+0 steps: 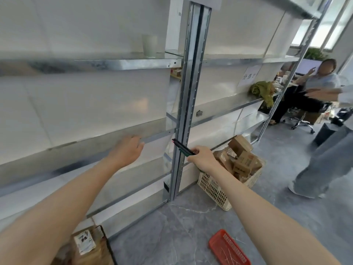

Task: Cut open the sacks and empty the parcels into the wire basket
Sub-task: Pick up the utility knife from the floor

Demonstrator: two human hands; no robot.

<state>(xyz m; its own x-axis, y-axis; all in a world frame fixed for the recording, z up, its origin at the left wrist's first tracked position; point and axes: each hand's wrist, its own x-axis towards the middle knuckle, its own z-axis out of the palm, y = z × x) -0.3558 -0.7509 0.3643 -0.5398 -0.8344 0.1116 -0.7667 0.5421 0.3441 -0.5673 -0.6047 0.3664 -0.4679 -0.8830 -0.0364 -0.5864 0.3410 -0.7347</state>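
The tall silver shelving rack [188,92] is bare metal, shiny with a mottled sheen, and its white back panels [86,104] look smooth and a bit glossy. The grey marbled floor tiles [172,226] are smooth too, low shine. The cream lattice crate [214,188] and flat red mesh tray [227,247] are moulded plastic. The brown parcel boxes [244,159] are matt cardboard, the crumpled green rag [261,90] is soft cloth, and the black-and-green box cutter [183,148] looks like plastic.

Daylight comes in from the windows [322,29] at two o'clock, bright and even, washing the white panels pale. The metal shelves [107,64] at ten o'clock are smeared with blur and carry soft glare. Straight uprights bow toward the edges. The grey floor [187,222] at six o'clock looks sharper, with only faint shadows.
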